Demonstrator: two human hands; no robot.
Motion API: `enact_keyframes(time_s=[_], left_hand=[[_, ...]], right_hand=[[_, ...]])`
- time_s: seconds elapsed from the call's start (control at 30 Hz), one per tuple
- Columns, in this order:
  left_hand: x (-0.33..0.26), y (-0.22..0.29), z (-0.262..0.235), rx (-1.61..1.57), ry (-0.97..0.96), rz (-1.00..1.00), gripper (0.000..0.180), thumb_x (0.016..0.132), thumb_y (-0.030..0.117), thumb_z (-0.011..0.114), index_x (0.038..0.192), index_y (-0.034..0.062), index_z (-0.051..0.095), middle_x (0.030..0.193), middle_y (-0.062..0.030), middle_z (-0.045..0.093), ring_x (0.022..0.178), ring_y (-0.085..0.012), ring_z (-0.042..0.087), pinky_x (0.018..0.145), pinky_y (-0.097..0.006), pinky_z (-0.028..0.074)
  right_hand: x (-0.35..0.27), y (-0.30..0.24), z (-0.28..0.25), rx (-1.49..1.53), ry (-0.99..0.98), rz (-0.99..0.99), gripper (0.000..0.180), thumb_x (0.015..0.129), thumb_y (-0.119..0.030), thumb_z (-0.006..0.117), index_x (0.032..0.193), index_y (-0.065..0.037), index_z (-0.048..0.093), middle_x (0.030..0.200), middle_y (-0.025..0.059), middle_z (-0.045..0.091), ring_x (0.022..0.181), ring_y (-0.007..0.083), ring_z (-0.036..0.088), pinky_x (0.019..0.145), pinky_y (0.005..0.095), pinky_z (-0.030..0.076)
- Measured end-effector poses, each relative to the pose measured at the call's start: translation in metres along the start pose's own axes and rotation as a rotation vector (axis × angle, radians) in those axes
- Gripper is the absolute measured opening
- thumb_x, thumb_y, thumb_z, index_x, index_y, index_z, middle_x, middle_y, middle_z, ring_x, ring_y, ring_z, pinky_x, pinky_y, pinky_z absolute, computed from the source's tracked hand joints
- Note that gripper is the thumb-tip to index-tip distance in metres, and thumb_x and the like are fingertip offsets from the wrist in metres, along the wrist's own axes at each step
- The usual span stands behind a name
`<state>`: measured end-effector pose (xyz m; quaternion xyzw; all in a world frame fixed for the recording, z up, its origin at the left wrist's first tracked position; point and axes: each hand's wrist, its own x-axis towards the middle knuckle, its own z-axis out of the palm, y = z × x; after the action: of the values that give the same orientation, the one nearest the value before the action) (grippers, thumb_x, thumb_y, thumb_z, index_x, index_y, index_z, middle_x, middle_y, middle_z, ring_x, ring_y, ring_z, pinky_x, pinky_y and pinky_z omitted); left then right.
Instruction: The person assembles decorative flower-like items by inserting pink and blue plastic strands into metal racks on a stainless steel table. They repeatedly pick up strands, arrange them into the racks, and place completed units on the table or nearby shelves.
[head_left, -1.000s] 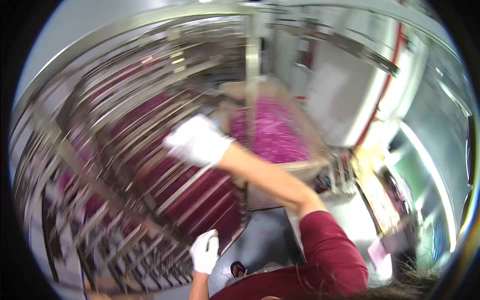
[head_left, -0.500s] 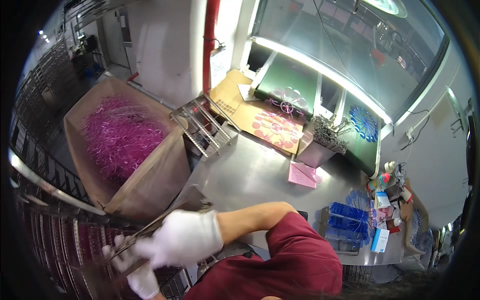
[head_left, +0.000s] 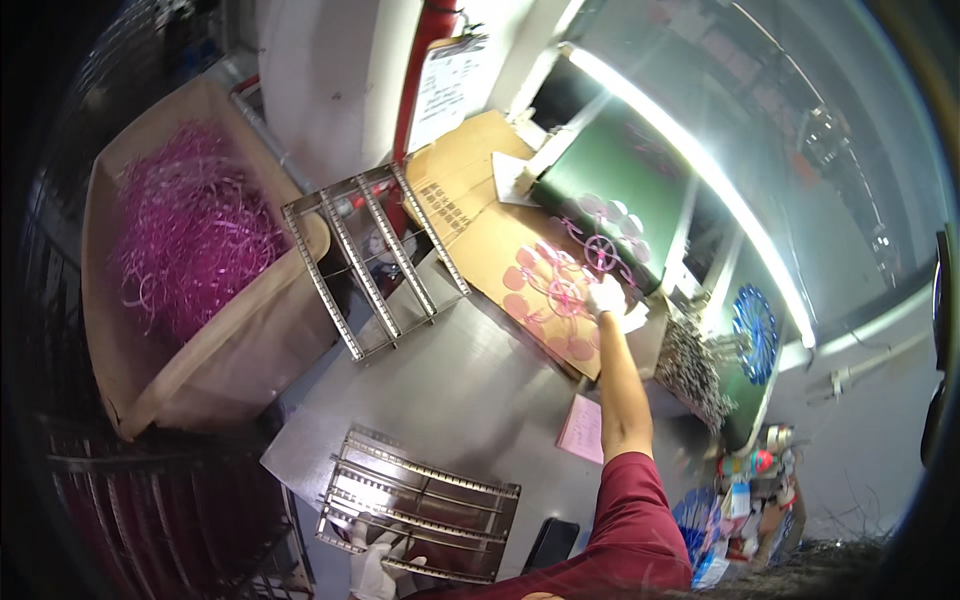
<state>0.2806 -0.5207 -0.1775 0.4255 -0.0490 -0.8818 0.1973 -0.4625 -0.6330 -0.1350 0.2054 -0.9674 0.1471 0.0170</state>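
Left hand (head_left: 378,560), white glove, sits at the near edge of the shot, fingers wrapped around the near end of a metal rack frame (head_left: 420,505). It's partly cut off by the frame bottom and tucked under the rack's rails, so how tight that grasp is, can't really tell. The rack lies flat on the steel table (head_left: 470,385), long axis running left to right, tilted a bit down toward the right, toothed rails parallel along it.

Right hand (head_left: 606,296), also gloved, is stretched way out to the far side, resting on a pink wheel-shaped piece (head_left: 562,290) lying on a sheet of cardboard (head_left: 480,215). It's small and washed out by the light strip, so whether it's pinching the piece or just touching it isn't clear.

A second rack (head_left: 375,260) leans far-left of the table, its bars running near to far. Left of it, a cardboard box (head_left: 200,370) full of pink shreds (head_left: 185,240). A pink note (head_left: 582,428) sits beside the right forearm, a dark phone (head_left: 552,543) near the elbow. The clutter at the near right is too blurry to sort out.
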Motion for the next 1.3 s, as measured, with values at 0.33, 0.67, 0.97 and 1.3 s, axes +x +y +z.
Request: enact_keyframes(time_s=[0.33, 0.67, 0.97, 1.3], left_hand=[[-0.026, 0.005, 0.039, 0.318, 0.276, -0.125, 0.037, 0.111, 0.031, 0.061, 0.145, 0.0162, 0.061, 0.135, -0.0101, 0.069, 0.109, -0.0295, 0.073, 0.082, -0.047, 0.068], [-0.084, 0.047, 0.047, 0.745, 0.328, -0.139, 0.039, 0.109, 0.024, 0.060, 0.134, -0.0059, 0.060, 0.116, -0.0202, 0.074, 0.084, -0.0257, 0.079, 0.055, -0.034, 0.063], [-0.030, 0.080, 0.124, 0.317, -0.371, 0.012, 0.041, 0.113, 0.024, 0.057, 0.145, -0.0006, 0.055, 0.134, -0.0180, 0.069, 0.121, -0.0296, 0.071, 0.095, -0.043, 0.060], [-0.069, 0.090, 0.175, 0.140, -1.069, 0.000, 0.054, 0.092, 0.002, 0.076, 0.138, 0.0125, 0.050, 0.133, -0.0145, 0.057, 0.120, -0.0248, 0.060, 0.095, -0.039, 0.054]], right_hand=[[-0.061, -0.049, -0.041, 0.021, 0.036, -0.138, 0.033, 0.089, -0.040, 0.070, 0.099, -0.011, 0.083, 0.105, 0.0195, 0.080, 0.102, 0.0392, 0.076, 0.097, 0.0478, 0.056], [-0.112, -0.061, 0.018, 0.039, -0.142, -0.053, 0.037, 0.095, -0.034, 0.064, 0.115, -0.007, 0.080, 0.116, 0.0234, 0.078, 0.112, 0.0419, 0.074, 0.099, 0.0498, 0.056], [-0.368, -0.076, -0.121, 0.605, -0.188, -0.010, 0.039, 0.079, -0.013, 0.077, 0.116, -0.001, 0.070, 0.084, 0.0094, 0.073, 0.079, 0.0202, 0.072, 0.078, 0.0336, 0.059], [-0.619, -0.119, -0.239, 0.825, -0.391, -0.178, 0.030, 0.091, -0.004, 0.078, 0.122, -0.008, 0.080, 0.080, -0.0002, 0.066, 0.072, 0.0032, 0.059, 0.068, 0.0238, 0.052]])
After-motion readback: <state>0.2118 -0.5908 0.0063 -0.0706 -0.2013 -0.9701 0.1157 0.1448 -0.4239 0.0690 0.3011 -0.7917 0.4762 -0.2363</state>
